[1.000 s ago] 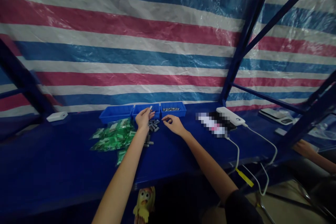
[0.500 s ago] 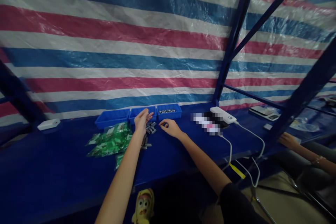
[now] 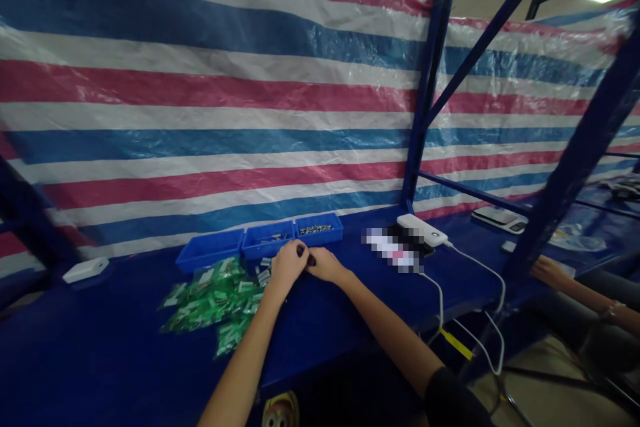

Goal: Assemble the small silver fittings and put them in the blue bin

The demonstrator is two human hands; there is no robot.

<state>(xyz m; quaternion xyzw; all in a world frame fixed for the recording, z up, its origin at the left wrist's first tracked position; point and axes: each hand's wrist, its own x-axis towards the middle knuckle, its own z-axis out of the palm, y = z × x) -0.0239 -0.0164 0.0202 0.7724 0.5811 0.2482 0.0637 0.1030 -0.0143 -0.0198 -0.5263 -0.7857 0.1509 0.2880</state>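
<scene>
My left hand (image 3: pixel 289 263) and my right hand (image 3: pixel 326 264) meet over the blue table, fingers closed around a small dark piece (image 3: pixel 307 255) between them. Fingertips cover most of it, so its kind is unclear. Just left of my left hand lie several small grey metal pieces (image 3: pixel 263 272), partly hidden by that hand. Behind the hands stand a middle blue bin (image 3: pixel 255 250) with a few small metal parts and a right blue bin (image 3: pixel 327 238) holding many shiny small parts. Green-looking plastic bags (image 3: pixel 215 297) are heaped beside my left forearm.
A left blue bin (image 3: pixel 207 252) and a white box (image 3: pixel 86 270) stand farther left. To the right are a white power bank (image 3: pixel 423 230) with cables, a blurred-out item (image 3: pixel 393 248) and a scale (image 3: pixel 500 219). Another person's hand (image 3: pixel 550 271) rests past the blue post (image 3: pixel 565 180).
My hands, apart before, have come together around the small dark piece. My left hand has moved down from the middle bin. The camera view has tilted up slightly.
</scene>
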